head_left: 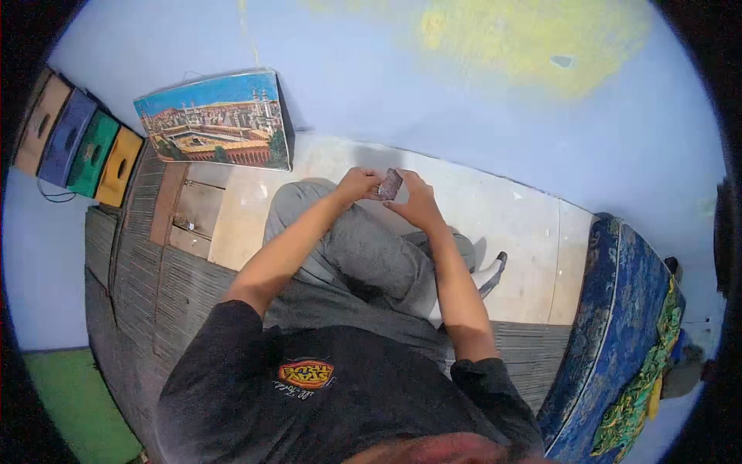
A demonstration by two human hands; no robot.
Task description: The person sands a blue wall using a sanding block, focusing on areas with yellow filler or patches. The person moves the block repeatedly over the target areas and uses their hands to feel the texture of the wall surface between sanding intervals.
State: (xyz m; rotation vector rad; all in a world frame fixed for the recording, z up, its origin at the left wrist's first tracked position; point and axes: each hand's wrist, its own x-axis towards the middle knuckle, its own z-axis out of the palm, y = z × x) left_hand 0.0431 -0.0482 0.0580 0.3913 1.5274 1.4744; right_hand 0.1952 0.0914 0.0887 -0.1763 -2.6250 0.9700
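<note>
Above my crossed legs in grey trousers (371, 255), both hands meet around a small, dark purplish-brown rectangular piece (391, 185). It is tilted, has a patterned face, and is about as big as a pack of cards; its exact kind is too small to make out. My left hand (359, 185) has its fingers closed on the left side of the piece. My right hand (417, 203) grips the opposite side, thumb below and fingers at the top edge. The fingertips behind the piece are hidden.
Pale boards (525, 224) and grey slatted matting (193, 301) cover the floor. A framed cityscape picture (216, 120) leans on the blue wall (371, 69). Coloured drawers (93, 151) stand at far left. On the right is a blue patterned mattress (599, 332) with a green-yellow cloth (641, 387).
</note>
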